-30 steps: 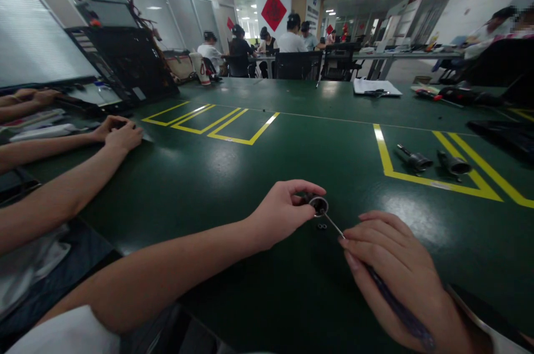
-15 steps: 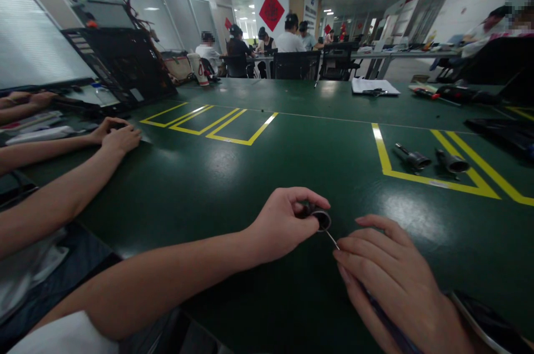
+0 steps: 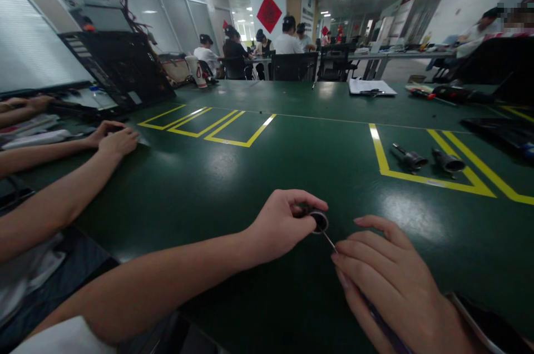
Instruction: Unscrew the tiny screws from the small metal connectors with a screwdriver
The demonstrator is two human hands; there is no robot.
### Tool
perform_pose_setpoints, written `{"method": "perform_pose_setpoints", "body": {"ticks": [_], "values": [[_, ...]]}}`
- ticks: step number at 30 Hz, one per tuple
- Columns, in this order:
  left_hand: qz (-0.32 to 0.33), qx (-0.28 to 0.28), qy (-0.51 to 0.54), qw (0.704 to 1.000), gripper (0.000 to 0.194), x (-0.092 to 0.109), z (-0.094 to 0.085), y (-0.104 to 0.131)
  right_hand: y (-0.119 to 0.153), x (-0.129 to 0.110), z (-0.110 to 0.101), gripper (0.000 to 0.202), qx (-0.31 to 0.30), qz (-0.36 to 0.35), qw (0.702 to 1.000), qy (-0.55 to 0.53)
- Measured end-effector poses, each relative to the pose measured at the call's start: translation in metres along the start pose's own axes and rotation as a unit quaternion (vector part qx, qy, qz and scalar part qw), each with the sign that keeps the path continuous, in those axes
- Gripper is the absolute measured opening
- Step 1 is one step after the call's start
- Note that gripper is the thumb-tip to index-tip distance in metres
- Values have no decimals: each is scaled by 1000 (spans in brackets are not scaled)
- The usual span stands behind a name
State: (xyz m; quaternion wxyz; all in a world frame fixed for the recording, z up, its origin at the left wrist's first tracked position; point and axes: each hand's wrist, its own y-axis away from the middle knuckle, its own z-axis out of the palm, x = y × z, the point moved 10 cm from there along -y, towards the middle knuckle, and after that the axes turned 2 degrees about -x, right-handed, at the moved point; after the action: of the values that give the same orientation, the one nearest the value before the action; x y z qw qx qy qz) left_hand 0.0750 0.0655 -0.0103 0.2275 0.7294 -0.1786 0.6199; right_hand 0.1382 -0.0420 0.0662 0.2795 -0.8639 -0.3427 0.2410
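Note:
My left hand (image 3: 287,226) is closed around a dark metal cup-shaped hole saw (image 3: 320,222), its round open end turned toward my right hand. Fingers cover most of its body. My right hand (image 3: 384,270) grips a thin-shafted screwdriver (image 3: 329,241), whose dark handle lies partly hidden under the palm. The shaft's far end runs into the mouth of the cup, so its tip is out of sight. Two similar hole saws, one with a long shank (image 3: 411,158) and one beside it (image 3: 448,161), lie inside a yellow taped area on the right.
Yellow tape outlines (image 3: 227,134) mark the green table (image 3: 292,170). Another person's hands (image 3: 117,140) work at the left, near an open black computer case (image 3: 120,70). A clipboard with paper (image 3: 371,87) and tools (image 3: 454,93) lie at the back right.
The whole view has shifted slightly. Both hands keep nearly the same pose, with the screwdriver shaft still inside the cup's mouth.

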Motion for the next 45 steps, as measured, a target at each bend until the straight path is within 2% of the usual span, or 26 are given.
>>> {"method": "perform_pose_setpoints", "body": {"ticks": [26, 40, 42, 45], "values": [[-41, 0, 36, 999, 24, 3, 3, 1, 4, 1, 4, 17, -13, -7, 1000, -4], [-19, -10, 37, 999, 20, 5, 4, 0, 3, 1, 5, 16, -20, 1, 1000, -7], [-18, -8, 42, 999, 19, 5, 4, 0, 3, -1, 0, 17, -8, -5, 1000, -18], [-18, -1, 59, 998, 17, 3, 2, -1, 3, -1, -17, 19, 45, -5, 998, -54]]}}
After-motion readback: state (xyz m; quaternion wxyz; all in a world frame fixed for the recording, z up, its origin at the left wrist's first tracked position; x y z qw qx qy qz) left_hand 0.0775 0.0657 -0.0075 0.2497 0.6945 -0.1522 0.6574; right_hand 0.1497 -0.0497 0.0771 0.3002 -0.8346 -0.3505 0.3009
